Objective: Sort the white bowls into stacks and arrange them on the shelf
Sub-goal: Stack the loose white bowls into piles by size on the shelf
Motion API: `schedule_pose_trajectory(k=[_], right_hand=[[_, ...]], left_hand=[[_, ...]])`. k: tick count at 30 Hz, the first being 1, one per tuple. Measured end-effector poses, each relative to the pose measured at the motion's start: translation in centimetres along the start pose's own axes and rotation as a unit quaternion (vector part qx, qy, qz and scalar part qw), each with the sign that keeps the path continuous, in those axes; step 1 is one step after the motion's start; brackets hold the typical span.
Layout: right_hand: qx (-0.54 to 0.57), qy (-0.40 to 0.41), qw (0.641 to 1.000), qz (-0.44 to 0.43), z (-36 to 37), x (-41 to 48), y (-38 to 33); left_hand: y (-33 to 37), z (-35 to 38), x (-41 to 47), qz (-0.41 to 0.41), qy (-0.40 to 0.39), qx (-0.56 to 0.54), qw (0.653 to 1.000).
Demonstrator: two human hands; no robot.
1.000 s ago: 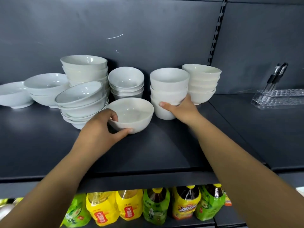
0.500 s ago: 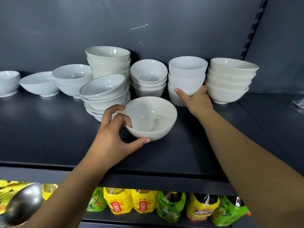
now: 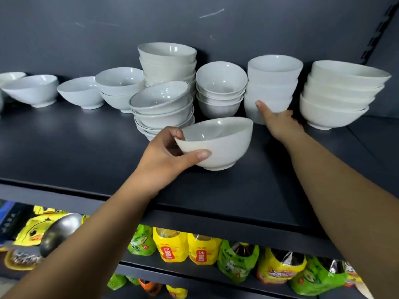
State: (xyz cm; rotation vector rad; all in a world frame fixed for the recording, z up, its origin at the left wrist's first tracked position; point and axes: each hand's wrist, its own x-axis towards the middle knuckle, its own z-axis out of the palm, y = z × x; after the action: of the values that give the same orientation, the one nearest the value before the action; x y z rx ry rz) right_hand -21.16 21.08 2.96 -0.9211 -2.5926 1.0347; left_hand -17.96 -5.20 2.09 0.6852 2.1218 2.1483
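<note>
- Low in the middle of the head view, the left hand (image 3: 164,154) holds a single white bowl (image 3: 218,143) at the front of the dark shelf (image 3: 64,152). The thumb presses the outer wall and the fingers (image 3: 172,134) curl over the near rim.
- I cannot tell whether the bowl's foot touches the shelf or hangs just above it.
- Being round, this bowl has no long axis. Its mouth faces up and tips towards the left of the frame, with the right rim higher.
- Right of centre, the right hand (image 3: 278,124) grips the bottom bowl of the deep-bowl stack (image 3: 274,83), thumb across the front and fingers wrapped round its right side.
- Further stacks stand across the back: a wide-bowl stack (image 3: 341,96) at far right, a small-bowl stack (image 3: 220,89) at centre and a leaning stack (image 3: 164,106) just behind the held bowl. Loose bowls (image 3: 32,89) sit at the left.
- My judgement: the step is matching this bowl to its stack. The next move calls for levelling it, carrying it over the right pile and lowering it centred, clear of the leaning stack.
</note>
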Motion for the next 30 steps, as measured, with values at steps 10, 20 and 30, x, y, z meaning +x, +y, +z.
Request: schedule_pose_trajectory(k=[10, 20, 30], right_hand=[[0.336, -0.134, 0.918, -0.161, -3.6, -12.4, -6.2], [0.285, -0.235, 0.889, -0.271, 2.1, -15.3, -17.9], [0.063, -0.225, 0.933, -0.274, 7.7, -9.4, -29.0]], left_hand=[[4.7, -4.7, 0.1, 0.043, -0.050, -0.165, 0.984], [6.2, -15.1, 4.7, 0.055, -0.012, -0.165, 0.985], [5.5, -27.8, 15.6, 0.083, -0.174, 0.084, 0.978]])
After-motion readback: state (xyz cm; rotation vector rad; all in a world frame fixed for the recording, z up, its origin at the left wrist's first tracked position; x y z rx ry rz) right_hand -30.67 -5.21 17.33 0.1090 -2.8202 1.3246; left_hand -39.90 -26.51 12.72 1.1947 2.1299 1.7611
